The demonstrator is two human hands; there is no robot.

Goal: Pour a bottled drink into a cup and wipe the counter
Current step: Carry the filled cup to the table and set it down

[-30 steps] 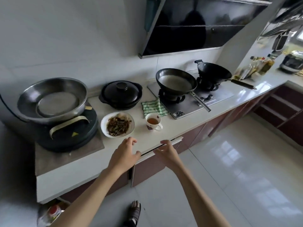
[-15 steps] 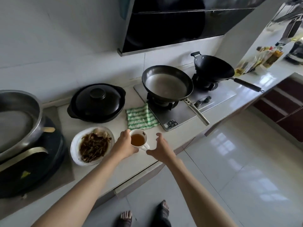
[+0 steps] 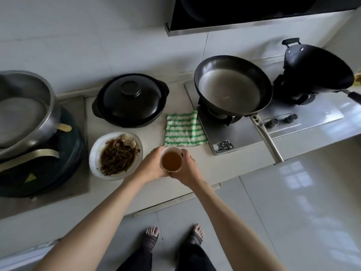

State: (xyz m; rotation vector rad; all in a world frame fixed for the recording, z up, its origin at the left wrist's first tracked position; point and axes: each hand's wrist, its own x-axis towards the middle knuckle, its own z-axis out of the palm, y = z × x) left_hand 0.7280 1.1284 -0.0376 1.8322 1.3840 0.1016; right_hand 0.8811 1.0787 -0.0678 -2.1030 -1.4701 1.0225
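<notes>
A home kitchen: a pale table (image 3: 121,192) carries a gas hob (image 3: 244,133) with a frying pan (image 3: 230,87) and a wok (image 3: 316,71), under a black extractor hood (image 3: 254,12), beside a lidded black casserole (image 3: 130,100) and a plate of food (image 3: 116,155).

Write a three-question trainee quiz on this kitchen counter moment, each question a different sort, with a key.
1. True or false: the cup already holds brown liquid.
2. Multiple choice: what lies just beyond the cup, against the stove's edge? A) a bottle B) a green-striped cloth C) a spoon
3. Fill in: the left hand and right hand both hold the ____.

Key: 1 true; 2 B; 3 cup.
</notes>
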